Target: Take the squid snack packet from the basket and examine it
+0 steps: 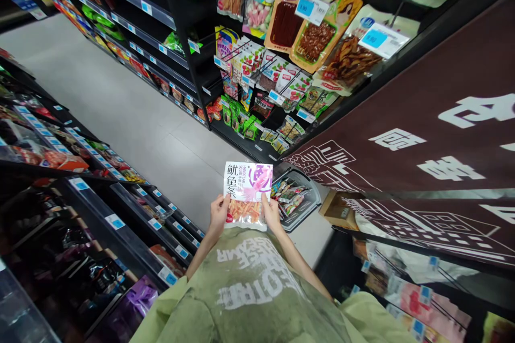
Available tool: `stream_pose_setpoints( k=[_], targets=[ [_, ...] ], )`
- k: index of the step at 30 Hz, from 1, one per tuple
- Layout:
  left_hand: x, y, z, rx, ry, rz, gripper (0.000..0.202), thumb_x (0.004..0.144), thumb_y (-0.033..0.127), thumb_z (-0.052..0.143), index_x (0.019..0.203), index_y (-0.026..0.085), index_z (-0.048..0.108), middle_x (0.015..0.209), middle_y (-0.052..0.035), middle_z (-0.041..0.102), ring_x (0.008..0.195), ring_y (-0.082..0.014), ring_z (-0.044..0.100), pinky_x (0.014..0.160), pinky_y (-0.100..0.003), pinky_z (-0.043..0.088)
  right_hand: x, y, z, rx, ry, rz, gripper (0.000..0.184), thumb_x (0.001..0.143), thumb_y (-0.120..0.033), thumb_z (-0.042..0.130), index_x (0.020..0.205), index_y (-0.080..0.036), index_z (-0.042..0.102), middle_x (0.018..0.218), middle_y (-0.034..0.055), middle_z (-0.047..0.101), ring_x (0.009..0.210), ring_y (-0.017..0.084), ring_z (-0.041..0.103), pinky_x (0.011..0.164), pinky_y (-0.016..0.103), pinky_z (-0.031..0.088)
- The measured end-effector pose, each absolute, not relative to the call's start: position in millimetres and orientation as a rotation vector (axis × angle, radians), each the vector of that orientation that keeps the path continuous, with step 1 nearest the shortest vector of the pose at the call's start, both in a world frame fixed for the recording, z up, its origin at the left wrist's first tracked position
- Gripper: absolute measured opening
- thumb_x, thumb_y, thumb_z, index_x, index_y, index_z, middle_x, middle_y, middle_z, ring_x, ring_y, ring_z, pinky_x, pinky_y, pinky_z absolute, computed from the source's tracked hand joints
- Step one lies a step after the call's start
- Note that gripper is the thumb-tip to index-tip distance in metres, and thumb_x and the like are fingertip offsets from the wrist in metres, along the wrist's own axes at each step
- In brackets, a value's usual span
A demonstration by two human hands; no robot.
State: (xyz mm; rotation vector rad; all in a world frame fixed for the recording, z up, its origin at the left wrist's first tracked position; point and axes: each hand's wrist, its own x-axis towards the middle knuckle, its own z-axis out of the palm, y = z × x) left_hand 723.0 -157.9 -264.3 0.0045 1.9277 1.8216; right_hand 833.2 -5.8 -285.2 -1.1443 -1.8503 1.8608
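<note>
I hold a flat snack packet (247,185) in front of my chest with both hands. Its top is white and pink with black characters; its clear lower part shows orange strips. My left hand (218,213) grips the packet's lower left edge. My right hand (271,213) grips its lower right edge. Just beyond my right hand, on the floor, stands a dark shopping basket (306,206) with several packets in it.
Dark shelves (132,214) of goods line the aisle on the left. Hanging snack packets (289,27) fill pegs ahead on the right. A dark red banner (442,134) with white characters is on the right, a cardboard box (336,209) below it. Grey floor (120,112) runs between.
</note>
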Motion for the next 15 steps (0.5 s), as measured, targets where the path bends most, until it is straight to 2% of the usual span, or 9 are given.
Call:
stream_pose_setpoints(
  k=[3, 11, 15],
  targets=[
    [722.9, -158.4, -263.6, 0.008, 1.907, 1.832, 0.043, 0.079, 0.059, 0.063, 0.068, 0.018, 0.067, 0.079, -0.0027, 0.060, 0.069, -0.0134, 0.056, 0.063, -0.023, 0.051, 833.5, -6.3, -283.6, -1.149, -1.877, 1.838, 0.060, 0.083, -0.073, 0.047, 0.056, -0.019, 0.050, 0.050, -0.0019, 0.047, 0.052, 0.011, 0.041, 0.047, 0.023, 0.034],
    [725.6, -162.2, -264.2, -0.104, 1.828, 1.828, 0.045, 0.073, 0.062, 0.066, 0.073, 0.017, 0.067, 0.069, -0.0008, 0.064, 0.063, -0.0136, 0.059, 0.058, -0.024, 0.051, 831.4, -7.0, -280.1, -1.140, -1.903, 1.833, 0.063, 0.079, -0.078, 0.046, 0.054, -0.020, 0.052, 0.047, -0.0017, 0.046, 0.053, 0.013, 0.045, 0.047, 0.023, 0.037],
    [726.3, -166.6, -262.1, -0.199, 1.635, 1.886, 0.042, 0.074, 0.057, 0.070, 0.085, 0.017, 0.070, 0.078, -0.0029, 0.071, 0.068, -0.0144, 0.065, 0.064, -0.026, 0.056, 829.4, -8.6, -282.1, -1.117, -1.869, 1.860, 0.063, 0.080, -0.077, 0.046, 0.055, -0.020, 0.050, 0.049, -0.0018, 0.047, 0.052, 0.012, 0.043, 0.047, 0.023, 0.035]
  ],
)
